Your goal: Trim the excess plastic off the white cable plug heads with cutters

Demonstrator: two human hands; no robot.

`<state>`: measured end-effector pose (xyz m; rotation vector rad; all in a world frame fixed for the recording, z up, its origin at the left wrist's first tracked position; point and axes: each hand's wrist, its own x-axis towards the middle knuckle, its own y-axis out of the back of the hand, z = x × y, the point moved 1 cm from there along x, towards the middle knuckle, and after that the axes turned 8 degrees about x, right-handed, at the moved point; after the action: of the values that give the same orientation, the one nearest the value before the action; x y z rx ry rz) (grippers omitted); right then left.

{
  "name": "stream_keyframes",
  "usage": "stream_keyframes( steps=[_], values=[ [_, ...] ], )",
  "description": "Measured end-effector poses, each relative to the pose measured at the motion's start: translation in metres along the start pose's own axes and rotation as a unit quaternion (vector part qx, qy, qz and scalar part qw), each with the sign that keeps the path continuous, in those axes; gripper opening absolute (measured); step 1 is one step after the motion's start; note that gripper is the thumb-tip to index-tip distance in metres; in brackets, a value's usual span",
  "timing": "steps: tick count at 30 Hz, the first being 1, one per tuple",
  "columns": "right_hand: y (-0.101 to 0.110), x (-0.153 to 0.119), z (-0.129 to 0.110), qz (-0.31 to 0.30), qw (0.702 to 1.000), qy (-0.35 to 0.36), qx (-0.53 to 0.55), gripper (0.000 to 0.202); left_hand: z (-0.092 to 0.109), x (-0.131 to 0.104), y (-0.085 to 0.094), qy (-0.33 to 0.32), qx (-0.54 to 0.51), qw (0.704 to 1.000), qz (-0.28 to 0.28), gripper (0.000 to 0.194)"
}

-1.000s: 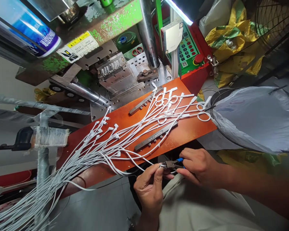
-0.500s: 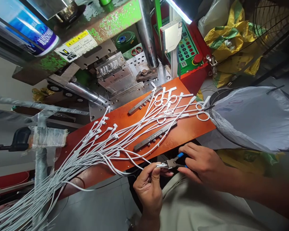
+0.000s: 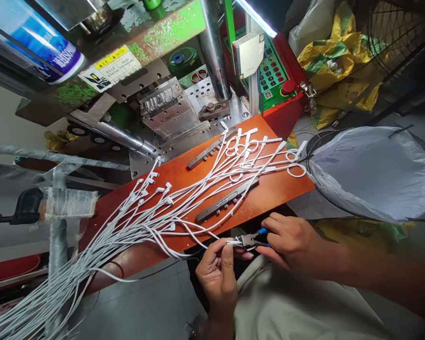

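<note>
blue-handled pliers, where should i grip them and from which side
Probably best by the blue handles of the pliers, coming from the right, where the right hand holds them. The handles splay apart on that side, which should suit a squeeze, while the metal head points left, toward the white piece in the left hand.

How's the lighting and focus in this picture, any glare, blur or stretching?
In the head view, the lamp glares white and the orange board has a soft sheen; also in the head view, the left hand and right hand look fairly sharp, the right forearm dim and smeared, the can seemingly stretched.
</note>
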<state>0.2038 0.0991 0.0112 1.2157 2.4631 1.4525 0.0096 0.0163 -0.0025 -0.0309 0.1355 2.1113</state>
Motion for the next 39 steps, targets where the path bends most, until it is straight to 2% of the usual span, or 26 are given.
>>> stream_keyframes(
  steps=[7,13,20,27,30,35,39],
  values=[
    [-0.01,-0.007,0.004,-0.012,0.999,-0.009,0.046,0.05,0.01,0.002,-0.007,-0.007,0.026,1.0,0.015,0.03],
    [-0.018,-0.01,0.003,-0.006,0.999,-0.024,0.032,0.051,0.008,0.002,-0.001,-0.016,0.052,0.999,0.005,0.027],
    [-0.013,-0.002,-0.001,0.005,1.0,-0.017,-0.006,0.047,0.007,0.004,0.004,-0.034,0.061,0.998,-0.004,0.025],
    [-0.012,-0.007,0.0,0.0,1.0,-0.004,0.03,0.052,0.01,0.0,-0.008,-0.005,0.032,0.999,0.033,0.029],
    [-0.017,-0.009,0.002,0.001,0.999,-0.011,0.044,0.054,0.011,0.001,-0.008,0.014,0.034,0.999,0.028,0.031],
    [-0.023,-0.012,0.007,-0.009,0.998,-0.013,0.069,0.053,0.011,0.006,-0.003,0.014,0.041,0.999,-0.025,0.033],
    [-0.024,-0.014,0.008,-0.011,0.997,-0.011,0.072,0.055,0.014,0.006,-0.004,0.021,0.041,0.999,0.001,0.034]
  ],
)
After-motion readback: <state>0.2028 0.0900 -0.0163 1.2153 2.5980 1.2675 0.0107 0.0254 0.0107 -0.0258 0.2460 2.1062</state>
